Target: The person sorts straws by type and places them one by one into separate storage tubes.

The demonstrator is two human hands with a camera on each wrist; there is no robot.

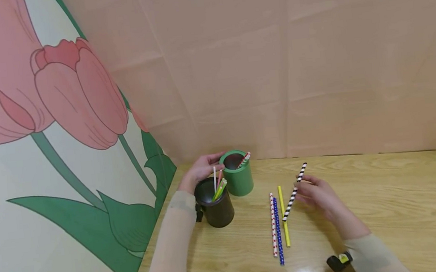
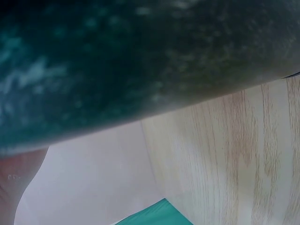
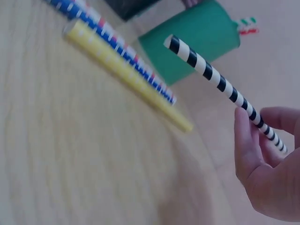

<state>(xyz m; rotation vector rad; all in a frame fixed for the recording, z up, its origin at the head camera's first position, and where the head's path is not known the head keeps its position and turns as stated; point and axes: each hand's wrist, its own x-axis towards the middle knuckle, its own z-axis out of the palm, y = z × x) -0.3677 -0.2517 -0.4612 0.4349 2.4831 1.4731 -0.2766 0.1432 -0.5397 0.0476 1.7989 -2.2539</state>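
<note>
A black-and-white striped paper straw (image 1: 291, 200) slants in the air, and my right hand (image 1: 317, 193) pinches it near its upper part. In the right wrist view, thumb and fingers meet around the straw (image 3: 213, 77). My left hand (image 1: 202, 169) holds the left side of a green cup (image 1: 241, 182) at its rim. Red- and green-striped straws (image 1: 244, 160) lean inside that cup. Below the left hand stands a black cup (image 1: 219, 213) with pink, white and green straws (image 1: 220, 190). A dark, blurred surface (image 2: 140, 61) fills the top of the left wrist view.
Side by side on the wooden table (image 1: 408, 196) lie a red-dotted white straw (image 1: 273, 225), a blue dotted straw (image 1: 279, 236) and a yellow straw (image 1: 286, 235). A tulip-painted wall (image 1: 86, 176) borders the left, and a beige sheet (image 1: 315, 77) hangs behind.
</note>
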